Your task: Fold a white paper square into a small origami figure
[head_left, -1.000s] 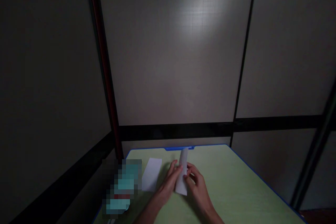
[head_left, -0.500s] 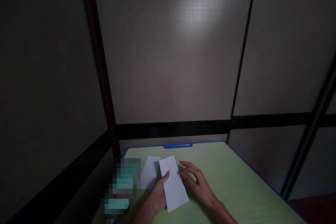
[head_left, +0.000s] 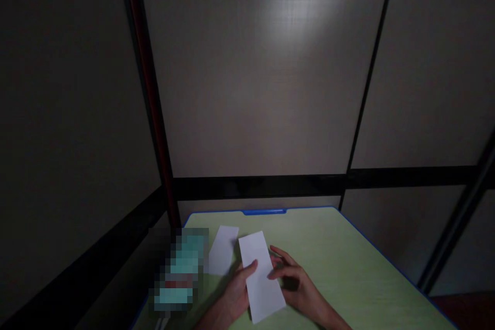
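Note:
A long white folded sheet of paper [head_left: 261, 274] lies flat over a pale green table [head_left: 348, 273] with a blue rim. My left hand [head_left: 236, 294] grips the paper's left edge, thumb on top. My right hand [head_left: 296, 283] rests at the paper's right edge with fingers spread, their tips touching it. A second white paper [head_left: 223, 250] lies flat to the left, apart from both hands.
A blurred-out teal and red object [head_left: 181, 273] sits at the table's left edge. Dim panelled walls with black rails stand close behind and to the left, with a dark red post [head_left: 154, 113] at the corner.
The paper stood on edge between both hands a second ago; now it lies flat and has slid a little nearer to me. My right hand's fingers have spread beside it.

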Motion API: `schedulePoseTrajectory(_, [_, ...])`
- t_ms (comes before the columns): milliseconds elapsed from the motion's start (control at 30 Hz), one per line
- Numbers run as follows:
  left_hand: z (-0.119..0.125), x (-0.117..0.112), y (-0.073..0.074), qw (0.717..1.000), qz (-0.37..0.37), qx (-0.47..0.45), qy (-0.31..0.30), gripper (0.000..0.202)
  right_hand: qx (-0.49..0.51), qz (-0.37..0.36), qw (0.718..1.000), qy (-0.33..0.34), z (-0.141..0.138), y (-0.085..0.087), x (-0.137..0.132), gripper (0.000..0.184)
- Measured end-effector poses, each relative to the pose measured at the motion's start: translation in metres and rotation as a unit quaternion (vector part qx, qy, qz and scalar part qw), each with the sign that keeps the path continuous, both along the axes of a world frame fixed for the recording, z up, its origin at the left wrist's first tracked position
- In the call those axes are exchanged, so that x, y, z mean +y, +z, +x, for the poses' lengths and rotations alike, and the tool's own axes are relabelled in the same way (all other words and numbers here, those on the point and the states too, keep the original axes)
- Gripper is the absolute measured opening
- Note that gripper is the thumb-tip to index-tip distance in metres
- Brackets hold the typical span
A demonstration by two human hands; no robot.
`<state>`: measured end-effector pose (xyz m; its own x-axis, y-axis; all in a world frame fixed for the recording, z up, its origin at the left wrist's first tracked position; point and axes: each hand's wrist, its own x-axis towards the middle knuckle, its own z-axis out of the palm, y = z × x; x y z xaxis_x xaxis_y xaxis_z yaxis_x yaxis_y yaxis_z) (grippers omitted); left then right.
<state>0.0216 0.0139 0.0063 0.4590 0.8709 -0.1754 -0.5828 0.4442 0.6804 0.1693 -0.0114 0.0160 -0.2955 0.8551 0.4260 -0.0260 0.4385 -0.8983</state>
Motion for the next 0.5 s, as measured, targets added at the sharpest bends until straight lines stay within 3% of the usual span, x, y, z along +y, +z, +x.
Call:
schedulePoseTrajectory(233, [0.0001, -0.0045, 0.0000, 0.990, 0.028, 0.084, 0.110, 0.025, 0.081, -0.052, 0.995, 0.020, 0.0006, -0.0002, 0.0042, 0.001])
schedulePoseTrajectory(367, [0.0014, -0.0048, -0.0012, 0.989, 0.040, 0.092, 0.107, 0.026, 0.104, -0.088, 0.991, -0.001, 0.0023, -0.0009, 0.0053, 0.007])
schedulePoseTrajectory(500, [0.0061, -0.0072, -0.0018, 0.983, 0.036, 0.155, 0.091, 0.025, 0.126, -0.097, 0.987, -0.025, 0.0014, 0.0027, 0.0025, 0.012])
